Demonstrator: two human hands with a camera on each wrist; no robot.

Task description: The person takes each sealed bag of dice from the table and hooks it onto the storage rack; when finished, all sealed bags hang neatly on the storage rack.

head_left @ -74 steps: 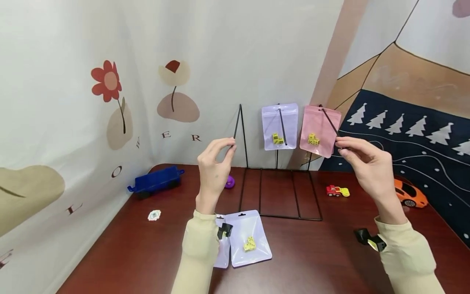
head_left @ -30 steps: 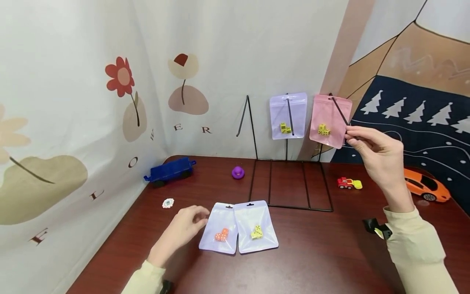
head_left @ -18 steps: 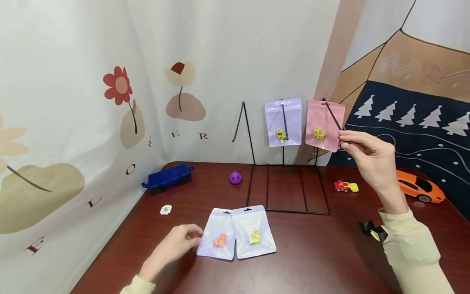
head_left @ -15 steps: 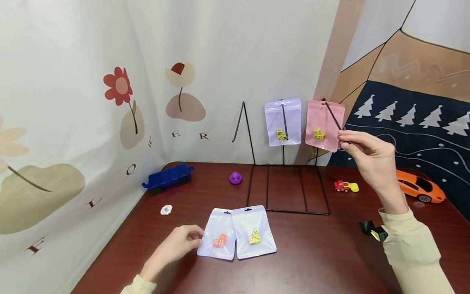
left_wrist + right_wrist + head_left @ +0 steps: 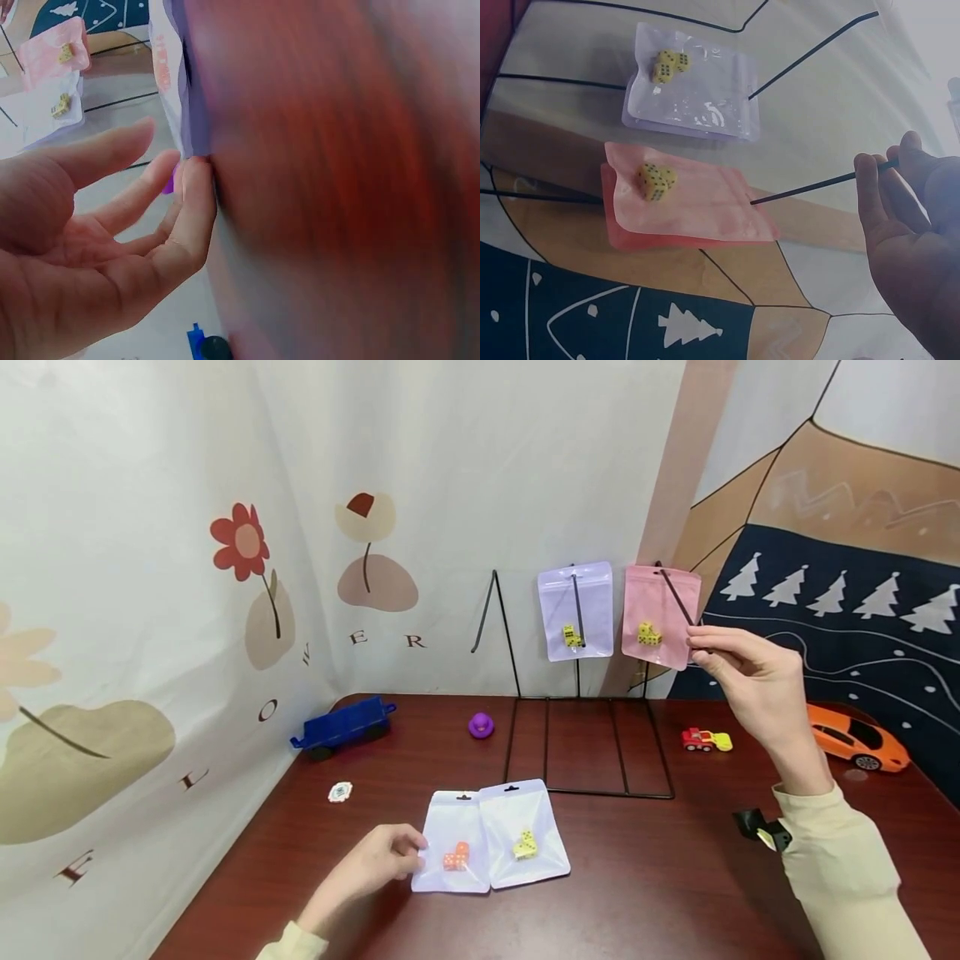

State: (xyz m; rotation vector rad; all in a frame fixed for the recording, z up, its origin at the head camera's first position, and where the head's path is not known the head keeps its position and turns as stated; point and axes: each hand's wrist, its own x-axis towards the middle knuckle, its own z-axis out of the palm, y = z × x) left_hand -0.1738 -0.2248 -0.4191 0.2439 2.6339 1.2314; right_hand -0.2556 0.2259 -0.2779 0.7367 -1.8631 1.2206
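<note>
On the table lie two lilac zip bags side by side, one with orange dice (image 5: 450, 818) and one with yellow dice (image 5: 542, 818). My left hand (image 5: 378, 860) touches the left edge of the orange-dice bag; in the left wrist view its thumb stays apart from the bag. A black wire display rack (image 5: 607, 792) stands behind. From its middle hook hangs a lilac bag (image 5: 555, 602), and from its right hook a pink bag (image 5: 641, 602), both with yellow dice. My right hand (image 5: 911, 217) pinches the tip of the right hook (image 5: 802, 189).
The rack's left hook (image 5: 482, 614) carries no bag. Around the table are a blue toy trailer (image 5: 342, 724), a purple rubber duck (image 5: 481, 725), a poker chip (image 5: 340, 792), a red and yellow toy truck (image 5: 705, 740) and an orange toy car (image 5: 858, 737).
My left hand has let go of the left hook and come down to the orange-dice bag. Both lying bags have since shifted slightly right. My right hand keeps its pinch on the right hook.
</note>
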